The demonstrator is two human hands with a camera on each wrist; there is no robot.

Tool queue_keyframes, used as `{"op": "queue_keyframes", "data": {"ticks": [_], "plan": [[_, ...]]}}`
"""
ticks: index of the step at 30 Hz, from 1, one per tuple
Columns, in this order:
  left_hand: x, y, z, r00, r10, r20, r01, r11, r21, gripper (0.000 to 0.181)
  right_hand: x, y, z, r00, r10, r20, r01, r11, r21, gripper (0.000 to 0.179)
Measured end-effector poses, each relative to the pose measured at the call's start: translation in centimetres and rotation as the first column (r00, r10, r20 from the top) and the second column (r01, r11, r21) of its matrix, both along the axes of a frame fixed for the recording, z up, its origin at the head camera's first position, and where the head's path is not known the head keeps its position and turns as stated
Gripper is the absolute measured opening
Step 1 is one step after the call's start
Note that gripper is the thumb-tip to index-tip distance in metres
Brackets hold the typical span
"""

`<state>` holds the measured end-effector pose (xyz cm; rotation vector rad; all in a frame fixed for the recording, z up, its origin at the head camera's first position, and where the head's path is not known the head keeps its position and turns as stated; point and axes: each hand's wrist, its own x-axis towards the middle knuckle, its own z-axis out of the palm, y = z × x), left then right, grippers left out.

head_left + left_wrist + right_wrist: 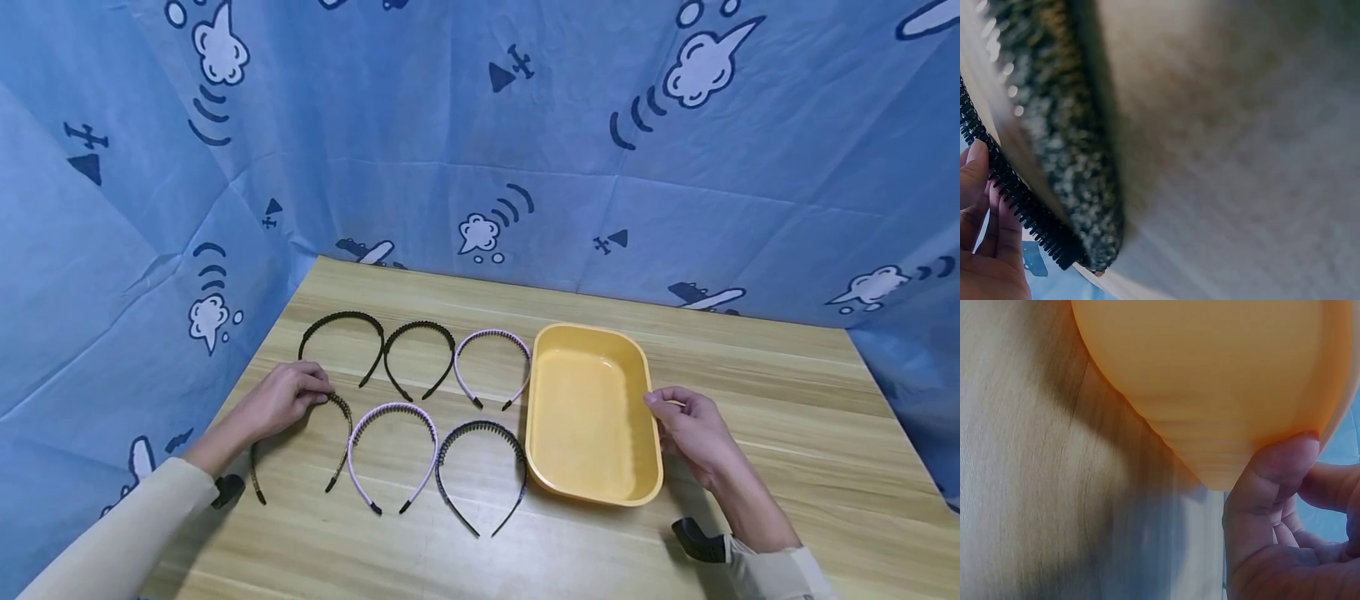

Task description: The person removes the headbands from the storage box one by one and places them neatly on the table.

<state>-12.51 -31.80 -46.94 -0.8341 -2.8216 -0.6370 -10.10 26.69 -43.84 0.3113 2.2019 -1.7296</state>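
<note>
My left hand [287, 398] pinches the top of a dark, gold-flecked headband [349, 425] at the table's left side, its two ends pointing toward me. In the left wrist view the thumb and fingers hold its toothed band [1029, 206], and a glittery blurred part fills the foreground. My right hand [693, 429] grips the right rim of an orange-yellow plastic basin [592, 498], thumb on the inside edge. The right wrist view shows the thumb [1282, 465] against the basin wall [1210, 412]. Nothing lies inside the basin.
Behind stand a black headband [347, 314], another black one [422, 324] and a lilac one [491, 332]. Nearer me lie a lilac headband [393, 407] and a dark one [482, 425] beside the basin. A blue printed curtain [420, 208] borders the wooden table [787, 400].
</note>
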Motion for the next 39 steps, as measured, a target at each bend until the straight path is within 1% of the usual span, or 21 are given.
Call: {"op": "queue_keyframes", "data": {"ticks": [6, 10, 13, 16, 20, 26, 29, 34, 37, 39], "plan": [[0.0, 0.1, 0.2, 1.0, 0.001, 0.004, -0.001, 1.0, 0.012, 0.019, 0.0, 0.1, 0.0, 1.0, -0.006, -0.003, 0.006, 1.0, 0.0, 0.03], [0.2, 0.1, 0.1, 1.0, -0.004, -0.011, 0.004, 1.0, 0.016, 0.02, 0.1, 0.0, -0.1, 1.0, -0.009, -0.01, 0.009, 1.0, -0.011, 0.027], [0.3, 0.0, 0.0, 1.0, 0.005, -0.004, -0.005, 1.0, 0.011, 0.021, 0.2, 0.0, -0.1, 1.0, -0.009, -0.009, 0.009, 1.0, -0.005, 0.029], [0.5, 0.1, 0.4, 1.0, 0.017, 0.015, -0.017, 1.0, 0.01, 0.02, 0.2, -0.1, -0.2, 1.0, -0.009, -0.009, 0.009, 1.0, -0.002, 0.03], [0.7, 0.5, 1.5, 0.998, 0.056, 0.028, -0.057, 0.998, 0.019, 0.019, 0.2, -0.1, -0.2, 1.0, -0.012, -0.01, 0.012, 1.0, -0.002, 0.029], [1.0, 2.4, 2.6, 0.992, 0.123, 0.0, -0.122, 0.99, 0.073, 0.019, 0.3, 0.0, -0.2, 1.0, -0.019, -0.012, 0.019, 1.0, 0.007, 0.032], [1.1, 3.5, 3.0, 0.989, 0.142, 0.028, -0.144, 0.986, 0.079, 0.022, 0.3, 0.1, -0.3, 1.0, -0.02, -0.015, 0.021, 1.0, 0.024, 0.035], [1.5, 5.2, 3.5, 0.982, 0.168, 0.082, -0.173, 0.983, 0.055, 0.026, 0.5, 0.1, -0.4, 1.0, -0.019, -0.018, 0.02, 0.998, 0.054, 0.038], [1.8, 5.9, 4.0, 0.979, 0.179, 0.093, -0.185, 0.981, 0.06, 0.027, 0.7, 0.0, -0.4, 1.0, -0.025, -0.019, 0.026, 0.998, 0.065, 0.038], [1.9, 6.4, 4.3, 0.98, 0.178, 0.088, -0.184, 0.98, 0.073, 0.027, 0.8, -0.1, -0.4, 0.999, -0.029, -0.02, 0.03, 0.997, 0.07, 0.038]]}}
